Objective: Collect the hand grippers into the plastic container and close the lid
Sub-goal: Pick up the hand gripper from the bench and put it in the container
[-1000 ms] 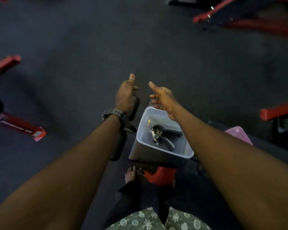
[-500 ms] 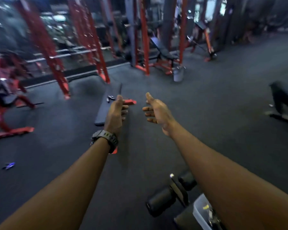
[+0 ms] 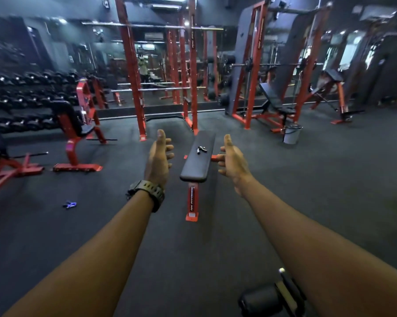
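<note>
1. Both arms reach forward. The left hand (image 3: 159,157) and the right hand (image 3: 233,161) are empty, thumbs up and fingers loosely spread, neither holding anything.
2. A dark hand gripper (image 3: 201,149) lies on the padded flat bench, the table (image 3: 196,165) here, at about 12 o'clock from the hands and well ahead of both.
3. The table's long axis runs straight away from the person, and the gripper sits past its middle toward the far end. The gripper's own lie is too small to read; its handles probably splay toward the near right.
4. The right hand looks slightly nearer to it, just off the table's right edge; the left hand sits off the left edge.
5. A blue object, probably a second hand gripper (image 3: 69,204), lies on the floor (image 3: 307,191) at about 9 o'clock of the left hand, well apart.
6. Open floor flanks the table on both sides; the squat rack (image 3: 133,72) stands beyond its far end.
7. The plastic container is not in view.
</note>
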`<state>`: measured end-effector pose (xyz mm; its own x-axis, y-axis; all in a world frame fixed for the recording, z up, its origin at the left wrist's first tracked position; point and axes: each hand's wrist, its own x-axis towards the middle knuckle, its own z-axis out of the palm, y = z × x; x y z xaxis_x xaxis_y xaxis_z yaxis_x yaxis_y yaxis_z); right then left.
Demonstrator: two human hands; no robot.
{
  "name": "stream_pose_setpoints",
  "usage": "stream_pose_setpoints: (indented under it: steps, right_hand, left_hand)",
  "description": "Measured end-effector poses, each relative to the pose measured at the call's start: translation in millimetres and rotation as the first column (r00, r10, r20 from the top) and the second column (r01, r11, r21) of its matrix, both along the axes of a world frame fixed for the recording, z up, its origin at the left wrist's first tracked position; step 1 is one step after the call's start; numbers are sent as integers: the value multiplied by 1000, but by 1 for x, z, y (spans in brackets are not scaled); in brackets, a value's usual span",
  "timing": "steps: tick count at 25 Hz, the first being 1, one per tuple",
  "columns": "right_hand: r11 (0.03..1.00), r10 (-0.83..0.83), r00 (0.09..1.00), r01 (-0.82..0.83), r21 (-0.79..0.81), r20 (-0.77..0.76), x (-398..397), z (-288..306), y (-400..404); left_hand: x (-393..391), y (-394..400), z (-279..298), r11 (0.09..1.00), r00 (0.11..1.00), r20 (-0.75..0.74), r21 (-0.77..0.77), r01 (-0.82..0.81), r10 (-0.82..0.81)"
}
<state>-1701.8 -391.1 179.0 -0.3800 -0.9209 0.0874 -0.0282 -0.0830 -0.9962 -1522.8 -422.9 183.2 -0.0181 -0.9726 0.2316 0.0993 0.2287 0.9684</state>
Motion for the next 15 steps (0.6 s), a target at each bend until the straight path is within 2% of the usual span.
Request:
stream_pose_setpoints:
  steps: [6,10,15]
  right_hand:
    - [997,-73,990,75,9,-124,-22,8,-56]
    - [995,-97,984,101,22,-151,-50,12,-110]
    - [996,-68,983,76,41,-168,-57,5,-188]
  left_hand:
    - [-28,-45,13,999,999,28,-33,40,-40]
    - [-65,-93,24,993,993,62,-63,101,-97]
    - [-74,-169,14,994,994,68,-54,92,-88]
